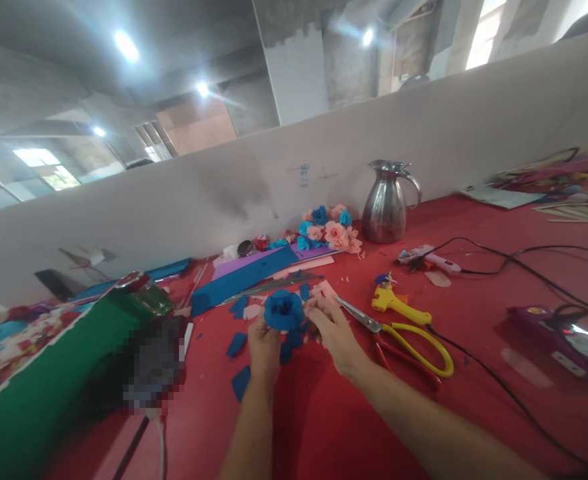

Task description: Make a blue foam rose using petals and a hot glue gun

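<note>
A blue paper flower (284,309) with a dark centre is held up over the table by my left hand (264,343), its fingers closed beneath the bloom. My right hand (331,333) is at the flower's right edge, with thumb and fingers pinched together at a petal. Cut blue paper petals (237,344) lie scattered under and left of my hands. Just right of my right hand are large scissors (374,323) with one yellow and one red handle loop, blades apart. Beyond them rests a yellow glue gun (399,305) with a cord.
Behind my hands lie a blue paper strip (249,277) and a heap of pink and blue paper flowers (331,230). A steel jug (385,207) stands by the white partition (214,193). At left is a green board (59,360); at right, a purple power strip (549,340) and black cords.
</note>
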